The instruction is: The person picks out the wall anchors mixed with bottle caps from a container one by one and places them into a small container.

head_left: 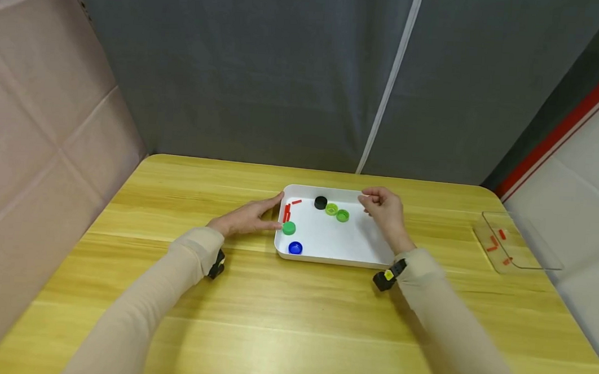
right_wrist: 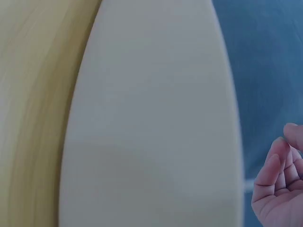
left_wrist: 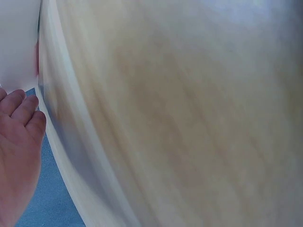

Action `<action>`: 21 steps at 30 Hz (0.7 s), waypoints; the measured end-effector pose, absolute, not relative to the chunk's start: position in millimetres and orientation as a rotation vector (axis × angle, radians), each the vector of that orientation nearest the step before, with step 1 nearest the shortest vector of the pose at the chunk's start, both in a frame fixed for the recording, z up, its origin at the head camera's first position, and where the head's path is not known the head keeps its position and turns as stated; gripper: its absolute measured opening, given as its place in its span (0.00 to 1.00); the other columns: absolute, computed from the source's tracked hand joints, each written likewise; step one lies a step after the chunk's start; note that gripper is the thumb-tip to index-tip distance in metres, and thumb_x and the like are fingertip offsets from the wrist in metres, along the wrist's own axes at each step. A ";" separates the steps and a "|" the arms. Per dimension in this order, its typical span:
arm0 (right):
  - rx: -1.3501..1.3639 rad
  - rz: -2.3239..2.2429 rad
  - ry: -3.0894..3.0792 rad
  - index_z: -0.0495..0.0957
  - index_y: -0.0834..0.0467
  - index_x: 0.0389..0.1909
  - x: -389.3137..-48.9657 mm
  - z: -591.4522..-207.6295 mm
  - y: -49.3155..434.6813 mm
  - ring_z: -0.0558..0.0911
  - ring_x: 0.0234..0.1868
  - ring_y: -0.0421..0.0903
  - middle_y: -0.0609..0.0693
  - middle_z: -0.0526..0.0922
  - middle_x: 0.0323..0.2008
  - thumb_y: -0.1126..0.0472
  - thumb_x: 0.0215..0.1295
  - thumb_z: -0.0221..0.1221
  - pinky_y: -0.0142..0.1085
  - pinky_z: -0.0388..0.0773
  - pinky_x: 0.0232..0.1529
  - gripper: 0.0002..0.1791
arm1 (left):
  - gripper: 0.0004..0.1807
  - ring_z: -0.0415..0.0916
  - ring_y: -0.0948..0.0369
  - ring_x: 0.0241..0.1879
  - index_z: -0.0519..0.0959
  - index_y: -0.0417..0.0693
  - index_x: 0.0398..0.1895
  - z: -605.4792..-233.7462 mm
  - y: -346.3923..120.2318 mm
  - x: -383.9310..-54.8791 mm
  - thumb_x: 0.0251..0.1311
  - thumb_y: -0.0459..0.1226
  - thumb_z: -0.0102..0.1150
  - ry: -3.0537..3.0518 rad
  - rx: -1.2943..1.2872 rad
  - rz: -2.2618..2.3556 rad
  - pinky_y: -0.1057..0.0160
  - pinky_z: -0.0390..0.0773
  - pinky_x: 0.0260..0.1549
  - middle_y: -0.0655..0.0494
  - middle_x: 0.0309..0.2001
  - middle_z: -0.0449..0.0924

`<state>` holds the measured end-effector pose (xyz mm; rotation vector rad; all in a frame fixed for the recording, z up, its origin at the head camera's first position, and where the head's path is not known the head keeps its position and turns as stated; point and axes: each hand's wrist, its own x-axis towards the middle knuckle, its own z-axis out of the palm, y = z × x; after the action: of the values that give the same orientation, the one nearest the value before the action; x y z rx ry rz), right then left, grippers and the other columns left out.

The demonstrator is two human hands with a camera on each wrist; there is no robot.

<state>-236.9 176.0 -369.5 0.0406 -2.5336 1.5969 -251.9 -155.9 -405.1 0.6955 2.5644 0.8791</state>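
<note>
A white tray (head_left: 337, 240) lies on the wooden table. My left hand (head_left: 247, 217) is at its left edge, fingertips by the rim and thumb beside a green bottle cap (head_left: 289, 228). Several red sticks (head_left: 287, 213) lie along that side, with a blue cap (head_left: 295, 248) nearer me. A black cap (head_left: 320, 203), a yellow-green cap (head_left: 331, 209) and another green cap (head_left: 342, 216) sit towards the back. Over the tray's right side hovers my right hand (head_left: 386, 211), fingers loosely bent; nothing shows between thumb and forefinger in the right wrist view.
A clear plastic box (head_left: 521, 267) stands at the table's right side, with several red sticks (head_left: 502, 234) in it. A grey curtain (head_left: 259, 83) hangs behind the table. White panels flank both sides.
</note>
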 end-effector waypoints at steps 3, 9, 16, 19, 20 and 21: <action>0.073 1.601 -2.573 0.78 0.65 0.46 -240.2 -368.8 155.0 0.75 0.26 0.39 0.52 0.77 0.29 0.60 0.63 0.60 0.24 0.75 0.27 0.15 | 0.49 0.41 0.58 0.73 0.39 0.63 0.75 -404.6 -156.7 -251.5 0.58 0.58 0.56 2.564 0.691 0.877 0.53 0.47 0.70 0.62 0.75 0.39; 0.136 1.596 -2.663 0.79 0.64 0.43 -246.1 -372.6 120.6 0.74 0.27 0.44 0.51 0.76 0.28 0.62 0.62 0.61 0.28 0.75 0.28 0.12 | 0.49 0.41 0.59 0.73 0.39 0.65 0.75 -404.1 -157.0 -250.5 0.58 0.59 0.56 2.567 0.674 0.875 0.53 0.47 0.71 0.63 0.75 0.39; 0.212 1.533 -2.764 0.79 0.63 0.37 -250.2 -385.3 92.5 0.73 0.23 0.40 0.52 0.78 0.25 0.64 0.58 0.64 0.26 0.73 0.27 0.08 | 0.49 0.41 0.60 0.73 0.39 0.66 0.75 -404.4 -157.0 -250.9 0.57 0.60 0.56 2.558 0.672 0.875 0.53 0.47 0.71 0.65 0.75 0.39; 0.225 1.497 -2.809 0.79 0.63 0.37 -250.8 -387.7 84.2 0.72 0.24 0.41 0.50 0.76 0.24 0.64 0.58 0.64 0.27 0.71 0.27 0.08 | 0.49 0.41 0.60 0.73 0.39 0.66 0.75 -404.9 -157.7 -251.1 0.57 0.59 0.56 2.559 0.674 0.881 0.53 0.47 0.71 0.65 0.75 0.39; 0.231 1.482 -2.823 0.79 0.63 0.37 -250.8 -388.7 81.6 0.72 0.24 0.41 0.50 0.76 0.23 0.64 0.58 0.64 0.26 0.71 0.27 0.08 | 0.49 0.41 0.60 0.73 0.39 0.65 0.75 -405.0 -158.0 -251.2 0.58 0.59 0.56 2.561 0.678 0.882 0.53 0.47 0.71 0.64 0.75 0.39; 0.236 1.473 -2.833 0.79 0.63 0.37 -251.2 -389.9 79.3 0.72 0.24 0.41 0.50 0.76 0.23 0.64 0.58 0.64 0.26 0.70 0.27 0.08 | 0.48 0.41 0.60 0.73 0.39 0.65 0.75 -405.2 -158.1 -251.3 0.58 0.59 0.56 2.564 0.683 0.880 0.53 0.47 0.71 0.64 0.75 0.39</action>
<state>-251.2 79.3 -389.9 0.2362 -2.8330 1.4726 -251.3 -158.1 -405.2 0.6833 2.5643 0.8804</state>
